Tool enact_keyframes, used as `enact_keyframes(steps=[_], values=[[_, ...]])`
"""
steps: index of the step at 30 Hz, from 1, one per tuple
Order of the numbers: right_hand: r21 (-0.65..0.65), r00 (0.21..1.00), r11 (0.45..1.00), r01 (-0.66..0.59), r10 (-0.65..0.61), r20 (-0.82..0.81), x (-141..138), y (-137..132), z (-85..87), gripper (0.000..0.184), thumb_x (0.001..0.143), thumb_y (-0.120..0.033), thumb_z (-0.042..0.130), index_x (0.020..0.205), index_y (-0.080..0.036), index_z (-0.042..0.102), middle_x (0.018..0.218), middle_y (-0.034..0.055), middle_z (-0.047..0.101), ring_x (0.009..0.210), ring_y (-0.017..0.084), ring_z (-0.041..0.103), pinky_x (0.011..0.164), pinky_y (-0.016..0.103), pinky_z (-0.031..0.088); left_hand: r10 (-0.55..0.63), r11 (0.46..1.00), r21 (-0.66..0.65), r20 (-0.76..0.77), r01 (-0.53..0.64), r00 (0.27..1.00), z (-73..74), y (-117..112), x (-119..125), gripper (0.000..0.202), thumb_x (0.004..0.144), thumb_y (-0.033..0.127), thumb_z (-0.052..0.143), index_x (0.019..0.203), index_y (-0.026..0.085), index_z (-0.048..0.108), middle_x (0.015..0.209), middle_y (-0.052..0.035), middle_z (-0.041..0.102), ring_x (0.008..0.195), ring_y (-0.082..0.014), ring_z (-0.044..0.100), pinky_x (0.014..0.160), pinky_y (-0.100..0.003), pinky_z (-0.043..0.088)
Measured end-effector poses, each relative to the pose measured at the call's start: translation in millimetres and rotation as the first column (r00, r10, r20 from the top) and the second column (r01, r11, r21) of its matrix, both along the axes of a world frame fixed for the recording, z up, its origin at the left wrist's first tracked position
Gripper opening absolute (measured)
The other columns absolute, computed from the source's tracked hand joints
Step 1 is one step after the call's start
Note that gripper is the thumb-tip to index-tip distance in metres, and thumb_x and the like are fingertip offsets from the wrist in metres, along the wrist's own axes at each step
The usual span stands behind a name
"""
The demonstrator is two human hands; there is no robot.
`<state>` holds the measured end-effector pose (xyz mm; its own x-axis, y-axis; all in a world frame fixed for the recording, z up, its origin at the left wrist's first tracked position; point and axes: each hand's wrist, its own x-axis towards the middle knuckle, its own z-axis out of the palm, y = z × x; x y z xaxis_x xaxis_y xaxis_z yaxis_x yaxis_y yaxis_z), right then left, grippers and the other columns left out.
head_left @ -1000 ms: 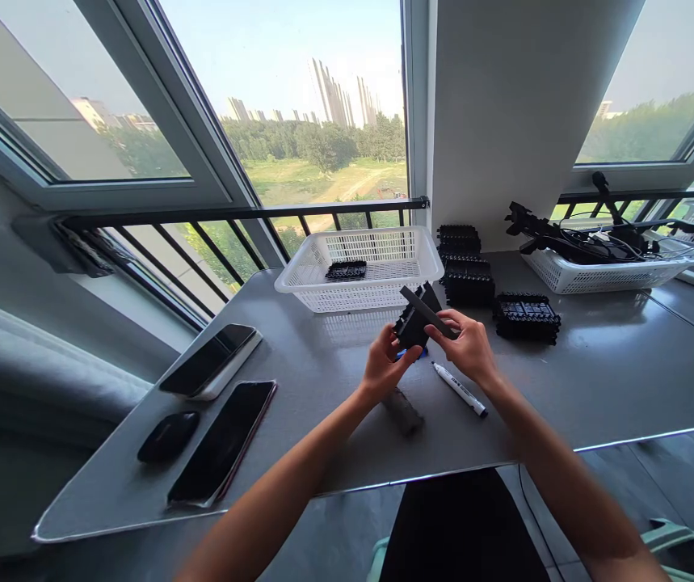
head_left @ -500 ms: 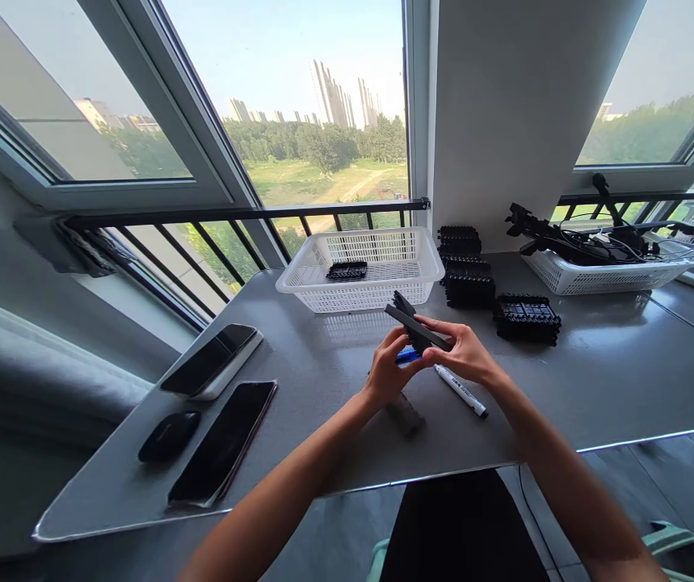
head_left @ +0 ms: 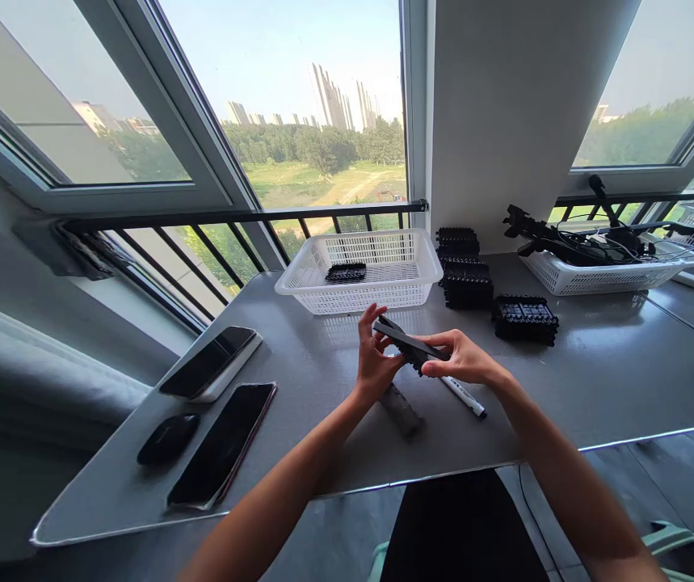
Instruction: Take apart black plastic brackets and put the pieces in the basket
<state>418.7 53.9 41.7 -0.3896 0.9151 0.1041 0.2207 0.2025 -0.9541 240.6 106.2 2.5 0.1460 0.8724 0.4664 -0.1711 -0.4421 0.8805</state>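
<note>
Between my hands, above the table, I hold a flat black plastic piece (head_left: 410, 341) with toothed edges, tilted down to the right. My right hand (head_left: 464, 357) grips its right end between thumb and fingers. At the left end, my left hand (head_left: 376, 360) has its thumb against the underside and its index finger raised off the piece. Under my hands a white marker pen (head_left: 464, 398) with a dark cap lies on the table. A dark grey, worn block-like object (head_left: 402, 412) lies beside my left wrist.
A white plastic basket (head_left: 359, 302) stands ahead with a black piece (head_left: 347, 272) inside. Stacks of black pieces (head_left: 468, 283) and another stack (head_left: 525, 319) stand right of it. Farther right, a basket (head_left: 601, 279) holds black devices and cables. Phones (head_left: 222, 444) and a black mouse (head_left: 168, 439) lie left.
My left hand has shifted left and its fingers have loosened, with the index finger lifting. The black piece has tilted flatter and moved slightly left and down. My right hand still grips it.
</note>
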Motion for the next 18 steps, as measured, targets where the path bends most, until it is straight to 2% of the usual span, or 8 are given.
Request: enact_keyframes(steps=[2, 5, 8, 10, 14, 16, 18], values=[[0.005, 1.0, 1.0, -0.007, 0.007, 0.014, 0.9, -0.3, 1.3, 0.06, 0.072, -0.05, 0.072, 0.122, -0.018, 0.066, 0.082, -0.0007, 0.067, 0.064, 0.012, 0.053, 0.054, 0.021, 0.037, 0.03, 0.999, 0.026, -0.063, -0.028, 0.998, 0.6, 1.6, -1.9, 0.072, 0.052, 0.015, 0.079, 0.115, 0.026, 0.045, 0.116, -0.0048, 0.053, 0.082, -0.013, 0.057, 0.073, -0.026, 0.047], [0.056, 1.0, 0.998, 0.021, -0.021, 0.008, -0.2, -0.5, 4.5, 0.046, 0.077, -0.053, 0.065, 0.107, -0.018, 0.074, 0.088, 0.002, 0.07, 0.073, 0.016, 0.059, 0.06, 0.023, 0.043, 0.207, 0.976, 0.09, -0.081, -0.199, 0.975, -0.1, 7.0, -5.9, 0.057, 0.051, 0.013, 0.076, 0.099, 0.023, 0.048, 0.094, 0.0005, 0.054, 0.08, -0.0142, 0.053, 0.073, -0.026, 0.043], [0.153, 0.994, 0.983, 0.102, -0.106, 0.018, -3.1, 0.4, 4.9, 0.039, 0.082, -0.053, 0.059, 0.09, -0.019, 0.077, 0.098, 0.0044, 0.071, 0.087, 0.021, 0.062, 0.07, 0.026, 0.046, 0.362, 0.927, 0.144, -0.104, -0.347, 0.926, -1.6, 12.2, -10.2, 0.053, 0.049, 0.013, 0.078, 0.091, 0.023, 0.047, 0.09, 0.002, 0.053, 0.081, -0.0153, 0.051, 0.074, -0.027, 0.041], [0.195, 0.987, 0.971, 0.14, -0.152, 0.047, -4.4, 1.7, 2.8, 0.039, 0.083, -0.053, 0.058, 0.087, -0.019, 0.077, 0.096, 0.0051, 0.071, 0.089, 0.022, 0.062, 0.072, 0.027, 0.046, 0.432, 0.899, 0.162, -0.174, -0.407, 0.885, -2.3, 13.4, -12.2, 0.052, 0.049, 0.014, 0.079, 0.09, 0.023, 0.048, 0.086, 0.0028, 0.054, 0.079, -0.016, 0.05, 0.074, -0.028, 0.04], [0.179, 0.976, 0.966, 0.187, -0.204, 0.082, -4.0, 3.9, -2.4, 0.045, 0.083, -0.056, 0.056, 0.082, -0.016, 0.075, 0.073, 0.0023, 0.067, 0.067, 0.016, 0.057, 0.057, 0.024, 0.04, 0.504, 0.863, 0.2, -0.275, -0.464, 0.819, -1.2, 10.9, -13.2, 0.046, 0.052, 0.018, 0.081, 0.088, 0.024, 0.053, 0.078, 0.0038, 0.053, 0.074, -0.0168, 0.047, 0.072, -0.029, 0.038], [0.156, 0.972, 0.966, 0.205, -0.22, 0.084, -2.9, 4.3, -3.1, 0.047, 0.082, -0.058, 0.056, 0.077, -0.015, 0.073, 0.063, 0.0, 0.06, 0.056, 0.012, 0.051, 0.05, 0.023, 0.034, 0.531, 0.846, 0.231, -0.288, -0.48, 0.797, 0.2, 9.1, -12.9, 0.044, 0.052, 0.018, 0.082, 0.086, 0.024, 0.055, 0.08, 0.0025, 0.054, 0.077, -0.0183, 0.048, 0.074, -0.031, 0.038], [0.154, 0.971, 0.965, 0.212, -0.226, 0.073, -2.1, 4.2, -2.6, 0.048, 0.081, -0.059, 0.057, 0.075, -0.015, 0.073, 0.061, -0.0009, 0.057, 0.054, 0.011, 0.048, 0.049, 0.023, 0.032, 0.575, 0.817, 0.263, -0.295, -0.513, 0.764, 0.9, 8.2, -12.4, 0.043, 0.051, 0.018, 0.082, 0.084, 0.023, 0.055, 0.083, 0.0011, 0.054, 0.086, -0.0214, 0.048, 0.081, -0.034, 0.037]])
